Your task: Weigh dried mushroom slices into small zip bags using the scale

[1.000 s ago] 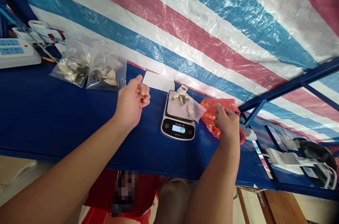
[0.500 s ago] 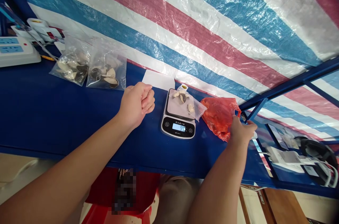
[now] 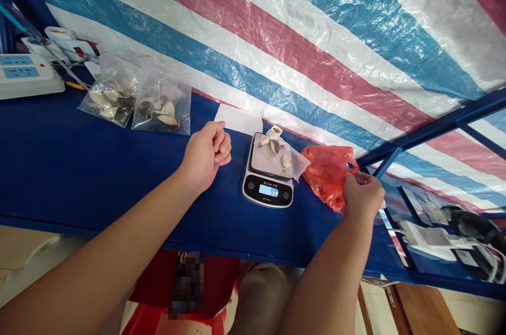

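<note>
A digital kitchen scale [image 3: 269,187] stands on the blue table with its display lit, seeming to read 94. On its plate lies a clear plastic bag [image 3: 297,163] with several pale and dark dried slices [image 3: 274,146], perhaps mushroom. To its right, a red plastic bag [image 3: 326,174] lies crumpled. My right hand [image 3: 361,192] has its fingers closed at the red bag's right edge, near the handle. Left of the scale, my left hand [image 3: 207,155] is curled into a loose fist above the table, no object showing in it.
Two clear bags of similar slices, one [image 3: 113,95] beside the other [image 3: 162,108], lie at the back left near a power strip [image 3: 29,84]. White paper [image 3: 239,117] sits behind the scale. A striped tarp [image 3: 237,29] hangs behind; a blue metal bar [image 3: 430,124] crosses at right.
My right hand has turned and brought its fingers together at the red bag's edge. The left hand stays in nearly the same place, and the bag on the scale has not moved.
</note>
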{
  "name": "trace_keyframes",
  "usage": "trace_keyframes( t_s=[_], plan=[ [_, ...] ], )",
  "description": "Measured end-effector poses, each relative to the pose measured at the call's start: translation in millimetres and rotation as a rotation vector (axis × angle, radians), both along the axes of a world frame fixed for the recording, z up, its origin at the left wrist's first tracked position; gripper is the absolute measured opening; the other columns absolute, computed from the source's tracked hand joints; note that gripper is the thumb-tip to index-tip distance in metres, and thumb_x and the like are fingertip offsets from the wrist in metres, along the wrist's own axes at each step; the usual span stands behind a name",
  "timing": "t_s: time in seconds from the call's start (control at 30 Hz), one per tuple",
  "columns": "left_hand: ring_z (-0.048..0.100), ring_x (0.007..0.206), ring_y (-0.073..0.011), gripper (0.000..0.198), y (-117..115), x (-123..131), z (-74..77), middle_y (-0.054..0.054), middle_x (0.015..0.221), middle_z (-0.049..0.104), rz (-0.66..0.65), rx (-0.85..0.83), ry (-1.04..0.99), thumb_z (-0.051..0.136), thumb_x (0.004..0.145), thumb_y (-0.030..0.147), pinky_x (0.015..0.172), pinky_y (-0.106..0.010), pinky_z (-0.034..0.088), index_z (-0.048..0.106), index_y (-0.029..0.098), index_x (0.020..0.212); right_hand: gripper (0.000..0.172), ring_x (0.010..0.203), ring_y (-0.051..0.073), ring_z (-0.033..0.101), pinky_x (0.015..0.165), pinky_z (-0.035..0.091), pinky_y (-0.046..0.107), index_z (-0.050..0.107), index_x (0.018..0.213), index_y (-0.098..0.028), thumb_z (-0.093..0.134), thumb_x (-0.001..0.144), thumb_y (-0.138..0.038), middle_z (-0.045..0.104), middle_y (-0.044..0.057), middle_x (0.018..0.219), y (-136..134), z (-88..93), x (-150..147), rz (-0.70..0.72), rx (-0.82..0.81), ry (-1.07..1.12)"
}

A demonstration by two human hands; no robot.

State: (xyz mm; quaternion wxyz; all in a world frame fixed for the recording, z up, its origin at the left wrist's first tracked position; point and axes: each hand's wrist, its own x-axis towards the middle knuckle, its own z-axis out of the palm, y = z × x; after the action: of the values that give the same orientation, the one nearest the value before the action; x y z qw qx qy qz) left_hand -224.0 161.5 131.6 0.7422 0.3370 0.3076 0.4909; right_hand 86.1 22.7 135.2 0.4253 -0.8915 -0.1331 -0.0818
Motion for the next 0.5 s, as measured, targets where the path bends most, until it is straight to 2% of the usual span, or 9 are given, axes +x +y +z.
trace_keyframes(
  t_s=[0.07,0.13,0.2,0.27,0.33,0.43,0.5],
  plan=[
    [0.024,0.043,-0.0067,0.047,0,0,-0.9,0.003,0.052,0.034,0.0,-0.001,0.003,0.06,0.084,0.025,0.045,-0.029,0.022,0.03,0.019,0.048,0.021,0.084,0.028,0.067,0.092,0.056,0.048,0.063,0.09,-0.023,0.071,0.072,-0.03,0.064,0.003,0.076,5,3.2,-6,0.037,0.096,0.031],
    [0.023,0.043,-0.0068,0.047,1,1,-1.5,0.003,0.052,0.034,-0.002,-0.003,0.007,0.061,0.084,0.026,0.045,-0.029,0.023,0.03,0.019,0.049,0.028,0.076,0.021,0.067,0.079,0.06,0.038,0.065,0.1,-0.022,0.07,0.075,-0.035,0.065,0.0,0.079,9,4.3,-13,0.139,0.238,0.124],
    [0.023,0.044,-0.007,0.047,1,1,-1.8,0.003,0.052,0.035,-0.007,-0.004,0.012,0.061,0.084,0.026,0.045,-0.029,0.023,0.03,0.02,0.049,0.032,0.074,0.016,0.067,0.073,0.06,0.029,0.065,0.102,-0.022,0.074,0.074,-0.033,0.065,-0.002,0.082,13,4.1,-18,0.278,0.472,0.272],
    [0.023,0.044,-0.0071,0.047,1,1,-1.9,0.003,0.052,0.035,-0.01,-0.003,0.016,0.061,0.084,0.026,0.045,-0.029,0.024,0.031,0.02,0.049,0.03,0.075,0.014,0.068,0.074,0.06,0.024,0.063,0.096,-0.021,0.079,0.072,-0.029,0.065,-0.002,0.081,17,3.2,-19,0.375,0.746,0.448],
    [0.024,0.044,-0.0071,0.047,1,2,-1.6,0.002,0.052,0.034,-0.006,-0.002,0.014,0.061,0.084,0.026,0.044,-0.028,0.024,0.031,0.02,0.049,0.023,0.078,0.014,0.071,0.077,0.062,0.023,0.059,0.092,-0.022,0.076,0.077,-0.027,0.065,-0.001,0.08,19,1.7,-15,0.392,0.929,0.562],
    [0.024,0.043,-0.0068,0.047,1,1,-0.8,0.003,0.052,0.033,0.008,-0.009,0.011,0.06,0.085,0.024,0.043,-0.027,0.024,0.031,0.02,0.048,0.01,0.081,0.015,0.076,0.081,0.066,0.027,0.053,0.094,-0.023,0.059,0.088,-0.018,0.063,-0.002,0.079,18,-1.7,-1,0.338,1.157,0.648],
    [0.025,0.043,-0.0066,0.047,1,1,-0.3,0.003,0.052,0.033,0.014,-0.015,0.015,0.059,0.086,0.023,0.043,-0.026,0.024,0.031,0.019,0.048,0.018,0.075,0.011,0.076,0.078,0.066,0.023,0.051,0.098,-0.023,0.045,0.09,-0.008,0.062,-0.003,0.078,15,-4.5,11,0.345,1.269,0.705]
  ],
)
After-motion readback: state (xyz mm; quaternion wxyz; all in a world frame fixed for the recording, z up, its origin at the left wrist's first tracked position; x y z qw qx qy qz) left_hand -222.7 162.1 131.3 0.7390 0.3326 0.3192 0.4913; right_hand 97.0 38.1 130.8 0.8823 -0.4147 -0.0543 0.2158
